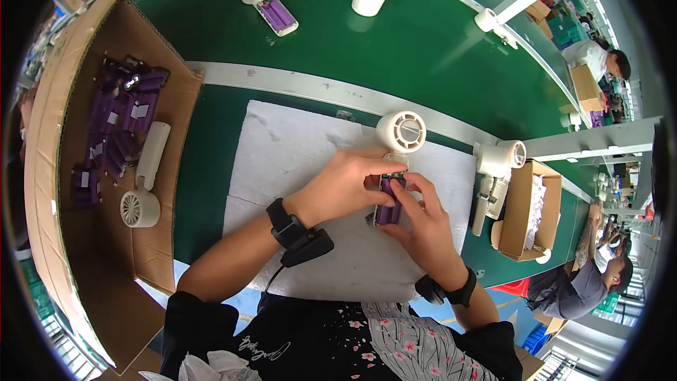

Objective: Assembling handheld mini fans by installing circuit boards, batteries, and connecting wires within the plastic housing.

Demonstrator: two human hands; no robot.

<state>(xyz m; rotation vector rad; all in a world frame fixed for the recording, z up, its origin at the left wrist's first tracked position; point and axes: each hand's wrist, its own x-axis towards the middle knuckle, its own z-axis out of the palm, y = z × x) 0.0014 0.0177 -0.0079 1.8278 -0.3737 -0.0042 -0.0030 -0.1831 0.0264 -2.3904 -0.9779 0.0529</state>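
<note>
A cream handheld fan (400,132) lies on the white foam sheet (282,141), its round head pointing away from me. Its handle is open, and a purple battery pack (388,213) shows in it. My left hand (345,183) grips the upper end of the handle from the left, fingers closed near the green circuit board. From the right, my right hand (428,222) pinches the battery pack with thumb and fingers. Fingers cover much of the handle, so I cannot tell how fully the pack is seated.
On the left, a cardboard box (185,92) holds several purple battery packs (134,109) and a cream fan (139,208). More fans stand across the green bench (317,39). At right are another fan (499,158) and a small carton (518,219). Co-workers sit farther right.
</note>
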